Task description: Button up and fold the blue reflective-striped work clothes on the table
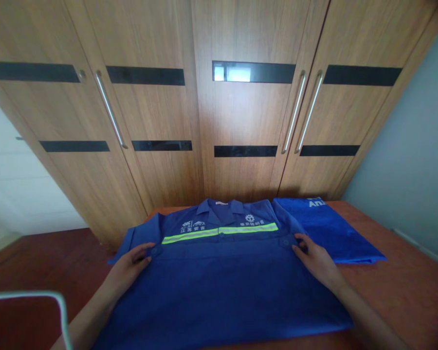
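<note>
A dark blue work jacket (211,291) with short-looking sleeves, an open collar and a yellow-green reflective stripe lies spread out in front of me. Its collar points away, and pale printing marks both sides of the chest. Across it, just below the stripe, runs a band edge with a button near either end. My left hand (133,262) pinches the left end of this band between thumb and fingers. At the right end, my right hand (314,255) grips the cloth the same way. Fabric hides some of the fingertips.
Beside the jacket on the right lies a folded bright blue cloth (336,233) with white letters. Both rest on a reddish-brown surface (397,287). Behind stands a wooden wardrobe (241,116) with metal handles. A pale curved rod (25,294) juts in at lower left.
</note>
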### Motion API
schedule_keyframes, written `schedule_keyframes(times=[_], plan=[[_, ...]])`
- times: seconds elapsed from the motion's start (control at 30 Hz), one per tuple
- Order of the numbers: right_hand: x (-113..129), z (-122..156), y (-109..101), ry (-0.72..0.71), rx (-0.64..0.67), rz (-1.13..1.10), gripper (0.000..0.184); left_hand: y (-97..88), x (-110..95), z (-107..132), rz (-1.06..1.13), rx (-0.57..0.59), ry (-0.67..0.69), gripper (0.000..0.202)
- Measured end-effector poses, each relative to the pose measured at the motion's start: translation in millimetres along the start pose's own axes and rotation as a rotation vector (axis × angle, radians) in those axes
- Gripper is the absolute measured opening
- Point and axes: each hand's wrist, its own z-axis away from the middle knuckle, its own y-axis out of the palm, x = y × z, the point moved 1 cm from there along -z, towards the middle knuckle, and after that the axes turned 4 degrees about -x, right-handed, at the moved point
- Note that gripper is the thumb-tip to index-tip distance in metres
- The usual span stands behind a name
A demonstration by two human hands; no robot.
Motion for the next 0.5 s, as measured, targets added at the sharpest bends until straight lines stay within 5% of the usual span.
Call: schedule_keyframes(times=[0.2,0.5], plan=[[-19.9,45.4,-7.7,0.054,-0.014,0.015,0.047,-10.1,13.6,34.0,-0.19,-0.086,0.028,0.064],[-40.6,88.3,-17.2,0.148,0.039,-0.102,0.042,-27.3,49.1,79.1,-0.137,-0.143,-0.038,0.057]])
